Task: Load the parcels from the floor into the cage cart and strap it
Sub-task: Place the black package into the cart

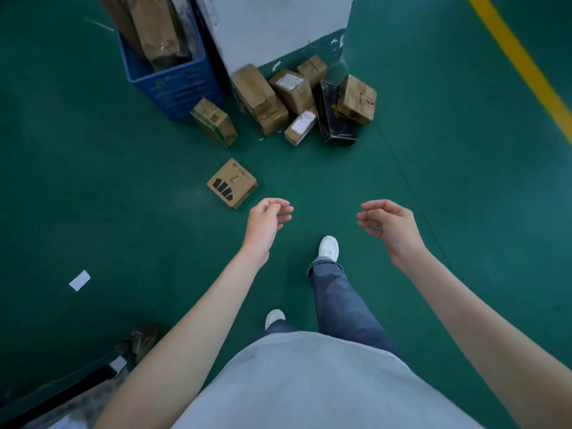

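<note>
Head view: both hands empty, parcels waiting on the floor.

My left hand (266, 222) and right hand (390, 226) hang loosely curled, holding nothing. The nearest parcel (232, 183) lies flat at 11 o'clock, the pile (297, 100) at 12 against the pillar (272, 26). It looks light, stiff cardboard; I'd clasp opposite side edges.
</note>
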